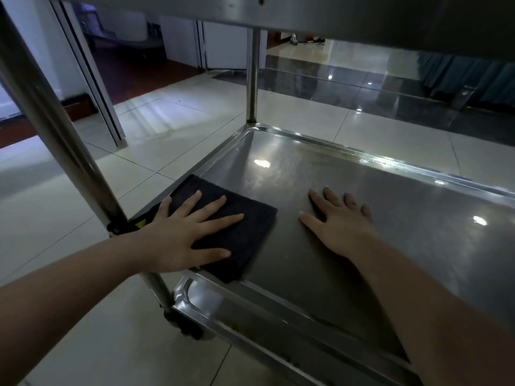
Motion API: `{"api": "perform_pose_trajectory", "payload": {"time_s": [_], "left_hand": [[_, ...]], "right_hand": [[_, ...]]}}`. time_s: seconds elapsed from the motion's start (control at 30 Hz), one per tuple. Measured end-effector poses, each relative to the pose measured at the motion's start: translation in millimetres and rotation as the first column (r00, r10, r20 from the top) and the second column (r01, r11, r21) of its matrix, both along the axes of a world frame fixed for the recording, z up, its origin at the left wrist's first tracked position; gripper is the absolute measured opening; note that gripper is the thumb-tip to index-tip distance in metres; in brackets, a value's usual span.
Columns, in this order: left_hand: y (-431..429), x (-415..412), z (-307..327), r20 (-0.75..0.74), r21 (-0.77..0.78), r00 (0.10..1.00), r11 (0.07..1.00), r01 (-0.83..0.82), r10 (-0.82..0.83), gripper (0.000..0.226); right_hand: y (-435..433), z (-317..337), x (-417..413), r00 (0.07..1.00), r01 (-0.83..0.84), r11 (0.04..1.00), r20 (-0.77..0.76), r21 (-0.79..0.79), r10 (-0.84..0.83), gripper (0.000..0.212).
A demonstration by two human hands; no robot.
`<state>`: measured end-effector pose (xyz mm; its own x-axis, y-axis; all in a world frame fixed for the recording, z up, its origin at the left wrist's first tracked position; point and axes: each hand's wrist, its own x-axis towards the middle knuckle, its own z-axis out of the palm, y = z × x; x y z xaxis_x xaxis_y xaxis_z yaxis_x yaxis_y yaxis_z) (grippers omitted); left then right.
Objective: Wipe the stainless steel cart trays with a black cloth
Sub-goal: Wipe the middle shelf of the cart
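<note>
Presses left hand [189,238] flat onto black cloth [255,232], fingers straight and spread, nothing clenched. Rests right hand [341,222] palm-down on bare lower tray [404,232] just beside cloth, fingers released, grasping nothing. Hemmed in by upper tray [306,15] overhead, cart post [55,129] at left, far post [253,79] behind. Cloth: folded, dark, at tray's near-left corner, overlapping near rim.

Left hand [192,232] and left forearm [69,277], 8 o'clock: bare skin up to the frame edge. Right hand [342,221] and right forearm [418,296], 4 o'clock: likewise bare. Fingernails [198,192] short, rounded, plain.
</note>
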<state>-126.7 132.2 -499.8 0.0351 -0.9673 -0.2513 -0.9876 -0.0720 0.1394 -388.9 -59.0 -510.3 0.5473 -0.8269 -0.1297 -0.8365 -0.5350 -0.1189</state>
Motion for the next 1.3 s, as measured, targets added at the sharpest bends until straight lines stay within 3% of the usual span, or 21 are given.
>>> {"api": "perform_pose_trajectory", "payload": {"time_s": [0.2, 0.37, 0.53, 0.7, 0.87, 1.1, 1.3], "left_hand": [[-18, -6, 2, -0.014, -0.016, 1.000, 1.000, 0.023, -0.023, 0.071], [-111, -20, 1, 0.054, -0.043, 0.998, 0.998, 0.041, -0.039, 0.077], [-212, -43, 11, 0.105, -0.083, 0.991, 0.993, -0.080, 0.088, 0.071], [-248, -66, 13, 0.085, -0.053, 0.982, 0.985, -0.166, 0.170, 0.074], [-209, -63, 8, 0.091, -0.048, 0.994, 0.998, -0.048, 0.052, 0.071], [-66, -84, -5, 0.032, -0.035, 0.989, 0.989, 0.147, -0.146, 0.074], [-26, -102, 1, 0.048, 0.007, 0.992, 0.993, 0.115, -0.115, 0.070]], "right_hand": [[-27, 7, -54, 0.981, 0.178, 0.984, -0.084, 0.015, -0.176, 0.075], [-24, -3, -54, 0.978, 0.203, 0.979, -0.043, 0.003, -0.203, 0.075], [-26, -8, -53, 0.978, 0.205, 0.978, -0.043, -0.026, -0.206, 0.077], [-32, -9, -54, 0.974, 0.222, 0.974, -0.039, -0.036, -0.223, 0.075], [-34, -10, -55, 0.973, 0.230, 0.973, -0.024, -0.032, -0.230, 0.079], [-33, -9, -57, 0.981, 0.196, 0.980, -0.010, -0.032, -0.196, 0.078], [-42, 7, -73, 0.984, 0.140, 0.990, -0.111, -0.028, -0.142, 0.071]]}}
